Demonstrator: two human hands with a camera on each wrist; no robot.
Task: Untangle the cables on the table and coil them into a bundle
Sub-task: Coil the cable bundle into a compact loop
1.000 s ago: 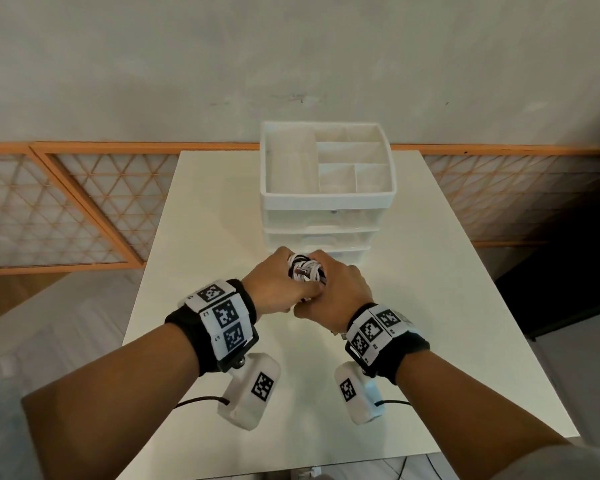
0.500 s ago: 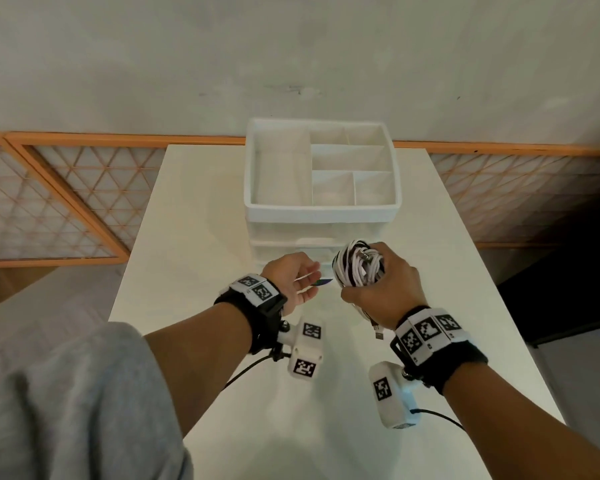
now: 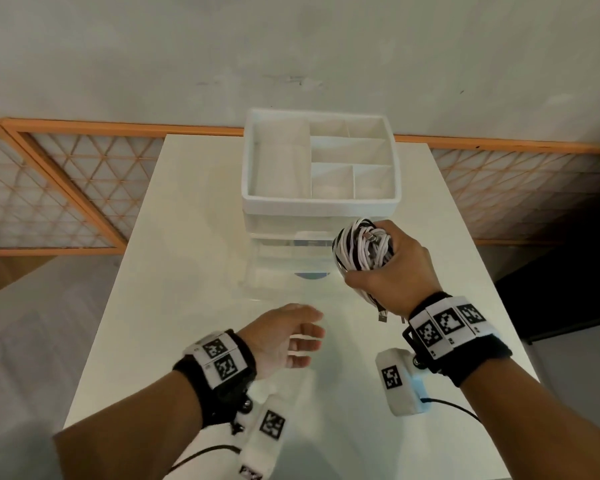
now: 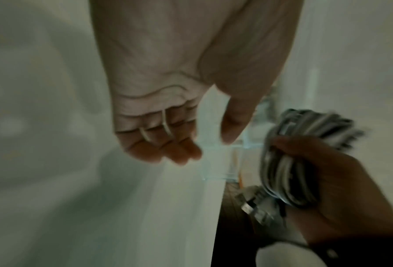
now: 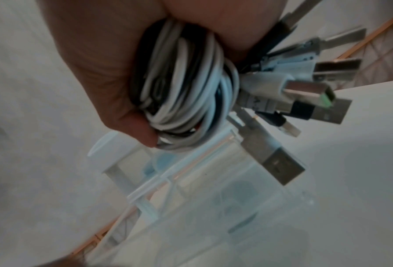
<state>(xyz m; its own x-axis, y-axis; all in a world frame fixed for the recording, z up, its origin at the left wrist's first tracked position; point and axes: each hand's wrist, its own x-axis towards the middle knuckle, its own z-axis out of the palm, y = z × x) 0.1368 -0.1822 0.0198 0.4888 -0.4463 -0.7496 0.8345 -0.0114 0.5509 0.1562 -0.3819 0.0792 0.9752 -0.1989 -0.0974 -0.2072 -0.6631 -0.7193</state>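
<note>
Right hand grips the coiled cables above the table; left hand hangs loose and holds nothing.

The right hand (image 3: 392,271) has its fingers curled round a coiled bundle of white and black cables (image 3: 362,245), lifted off the white table (image 3: 174,271) just in front of the white plastic drawer organizer with a divided top tray (image 3: 321,206); metal USB plugs (image 5: 282,166) stick out below the fist. The left hand (image 3: 284,336) hovers over the table nearer the person, apart from the bundle, fingers relaxed and slightly bent, palm turned toward the right.
</note>
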